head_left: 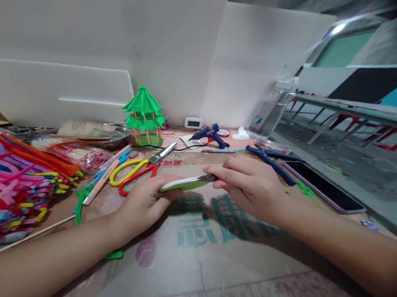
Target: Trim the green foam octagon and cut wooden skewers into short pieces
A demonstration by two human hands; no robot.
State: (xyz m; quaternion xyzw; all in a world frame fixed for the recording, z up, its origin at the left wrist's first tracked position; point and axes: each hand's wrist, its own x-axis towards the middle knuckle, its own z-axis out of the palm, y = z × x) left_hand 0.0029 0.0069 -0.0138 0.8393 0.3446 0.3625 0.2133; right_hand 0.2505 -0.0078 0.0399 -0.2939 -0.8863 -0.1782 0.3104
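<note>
My left hand [154, 197] is closed on the near end of a flat, thin piece [183, 184], white along its edge and light green on its face. A small dark pointed blade [207, 177] is pinched between the thumb and fingers of my right hand [250, 181]. The blade's tip meets the far right end of the green-and-white piece; whether it cuts in, I cannot tell. Both hands are above a plastic-covered board [191, 268] with printed characters. Beyond my left hand lie scissors [146, 163] with red and yellow handles.
A green pagoda model [144, 118] stands at the back beside a small clock [193, 122] and a blue glue gun [211, 135]. Colourful pipe cleaners [23, 180] are heaped at left. Pliers [272, 160], a phone [323, 186] and a clear jar [271, 111] are at right.
</note>
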